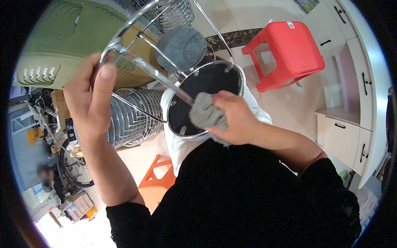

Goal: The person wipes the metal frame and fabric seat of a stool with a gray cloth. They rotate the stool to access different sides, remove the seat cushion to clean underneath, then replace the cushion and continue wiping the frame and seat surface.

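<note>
A round stool (206, 84) with shiny metal legs rests upside down across my lap, its black seat underside facing up. My left hand (93, 97) is closed on the metal frame at the raised leg end, thumb on the near side. In my right hand (237, 118) is a bunched grey cloth (203, 112), pressed around the lower part of one metal leg close to the seat. My right palm and the cloth cover that leg's lower end.
Stacked metal stools (138, 120) stand at the left, and another stool with a grey fuzzy seat (182, 47) is beyond mine. A red plastic stool (295, 47) and white cabinet (341, 142) are to the right. An orange stool (155, 188) sits near my left elbow.
</note>
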`<state>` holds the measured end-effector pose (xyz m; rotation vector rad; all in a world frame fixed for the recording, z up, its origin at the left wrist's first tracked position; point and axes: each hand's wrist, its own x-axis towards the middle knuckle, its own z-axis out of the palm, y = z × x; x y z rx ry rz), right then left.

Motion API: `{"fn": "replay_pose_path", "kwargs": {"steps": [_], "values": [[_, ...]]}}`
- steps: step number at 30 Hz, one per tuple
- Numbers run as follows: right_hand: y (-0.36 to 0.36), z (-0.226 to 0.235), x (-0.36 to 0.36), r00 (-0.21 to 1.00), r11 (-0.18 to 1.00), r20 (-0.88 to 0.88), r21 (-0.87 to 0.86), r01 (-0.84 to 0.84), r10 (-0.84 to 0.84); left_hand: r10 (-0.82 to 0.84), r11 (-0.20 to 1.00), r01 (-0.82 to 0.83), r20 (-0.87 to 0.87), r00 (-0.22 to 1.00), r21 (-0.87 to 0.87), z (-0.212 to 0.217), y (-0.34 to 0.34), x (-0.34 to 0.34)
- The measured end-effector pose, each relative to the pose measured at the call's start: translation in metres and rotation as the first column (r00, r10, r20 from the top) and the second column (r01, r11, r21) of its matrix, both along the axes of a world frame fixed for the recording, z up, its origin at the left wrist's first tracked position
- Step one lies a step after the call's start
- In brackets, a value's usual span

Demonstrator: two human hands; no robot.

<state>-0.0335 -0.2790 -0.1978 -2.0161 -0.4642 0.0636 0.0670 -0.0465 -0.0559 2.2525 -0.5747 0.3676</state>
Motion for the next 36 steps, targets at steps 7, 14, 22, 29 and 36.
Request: {"fn": "replay_pose_path", "kwargs": {"steps": [7, 14, 22, 29, 36], "values": [[-0.014, -0.009, 0.019, 0.938, 0.935, 0.044, -0.106, -0.338, 0.344, 0.278, 0.894, -0.335, 0.219, 0.935, 0.296, -0.008, -0.031, 0.015], [-0.046, -0.005, 0.042, 0.826, 0.832, 0.126, -0.166, -0.529, 0.55, 0.233, 0.914, -0.29, 0.215, 0.948, 0.285, -0.016, -0.022, 0.027], [-0.067, 0.005, 0.058, 0.894, 0.815, 0.101, -0.466, -0.345, 0.437, 0.193, 0.942, -0.25, 0.251, 0.949, 0.223, -0.006, -0.035, 0.027], [-0.039, 0.004, 0.042, 0.836, 0.814, 0.161, -0.383, -0.437, 0.524, 0.132, 0.968, -0.176, 0.233, 0.964, 0.181, -0.017, -0.026, 0.039], [-0.081, -0.005, 0.07, 0.823, 0.748, 0.182, -0.554, -0.367, 0.539, 0.19, 0.936, -0.26, 0.282, 0.941, 0.237, -0.005, -0.044, 0.023]]}}
